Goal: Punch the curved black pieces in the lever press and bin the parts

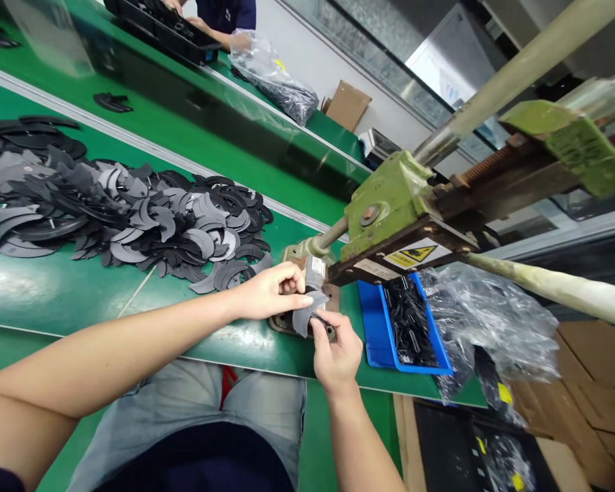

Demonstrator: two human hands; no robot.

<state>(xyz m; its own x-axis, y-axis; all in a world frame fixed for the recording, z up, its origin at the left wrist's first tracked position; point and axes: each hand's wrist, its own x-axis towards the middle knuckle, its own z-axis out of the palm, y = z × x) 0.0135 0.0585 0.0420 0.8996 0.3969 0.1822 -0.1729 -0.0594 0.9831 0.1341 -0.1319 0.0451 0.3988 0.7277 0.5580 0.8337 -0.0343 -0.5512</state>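
Note:
My left hand (274,290) and my right hand (335,352) both pinch one dark grey curved blade piece (305,316) over the base plate (281,322) of a green hand press (389,205). The left fingers hold its upper edge, the right fingers its lower right end. The piece sits right under the press head. A large heap of the same black crescent pieces (133,219) lies on the green bench (82,290) to the left of my hands.
A blue tray (374,321) of small black parts stands right of the press, beside crumpled plastic bags (492,328). The press's long pale lever (517,68) reaches up to the right. Another person (220,17) works at a black tray across the far bench. Cardboard boxes (594,383) stand at lower right.

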